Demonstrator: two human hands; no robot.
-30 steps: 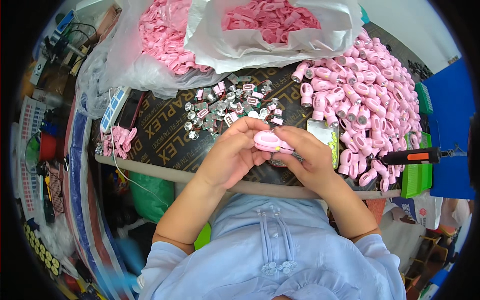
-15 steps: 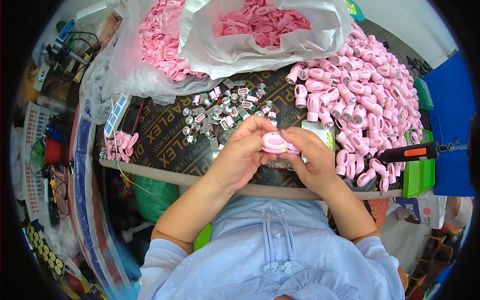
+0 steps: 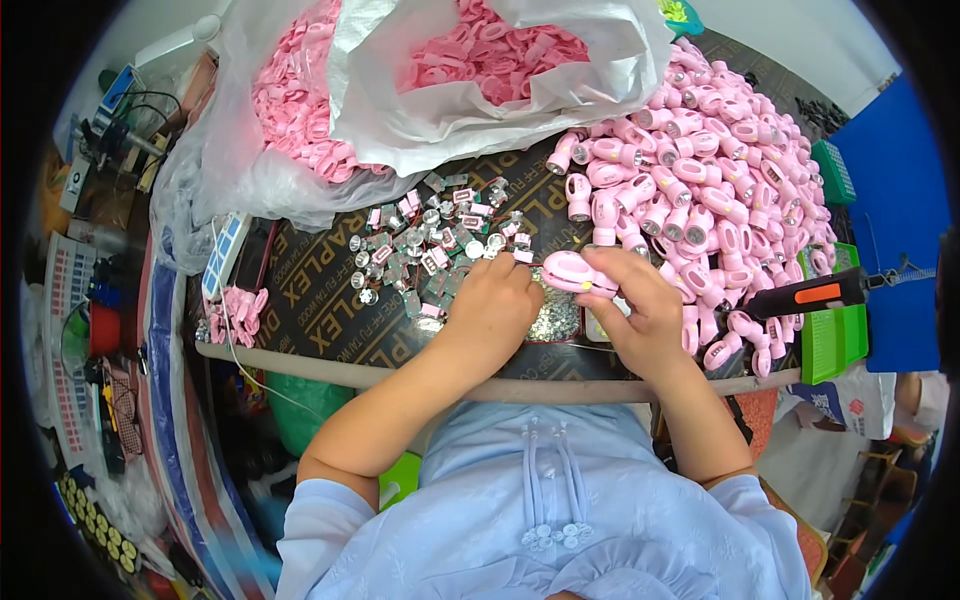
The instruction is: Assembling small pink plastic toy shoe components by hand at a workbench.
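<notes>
My right hand (image 3: 642,312) grips a pink flashlight shell (image 3: 568,268) between thumb and fingers, above the table's near edge. A small yellow piece shows on the shell's underside. My left hand (image 3: 490,312) is down at the near right side of a spread of flashlight inner parts (image 3: 432,255), made up of silvery reflector cups, green boards and small pink blocks. Its fingers are curled together, and whatever lies between them is hidden. Just right of the left hand, a shallow tray of tiny shiny metal pieces (image 3: 558,322) lies partly under the right hand.
A big heap of pink flashlights (image 3: 710,190) fills the right side. A black-and-orange power screwdriver (image 3: 815,294) juts in above a green basket (image 3: 838,345). At the back, a white sack (image 3: 375,110) holds pink shell parts. Left stand small pink pieces (image 3: 238,312) and a white cable.
My left hand has let go of the pink shell and moved left and down to the inner parts. The right hand keeps the shell. The whole view has shifted slightly.
</notes>
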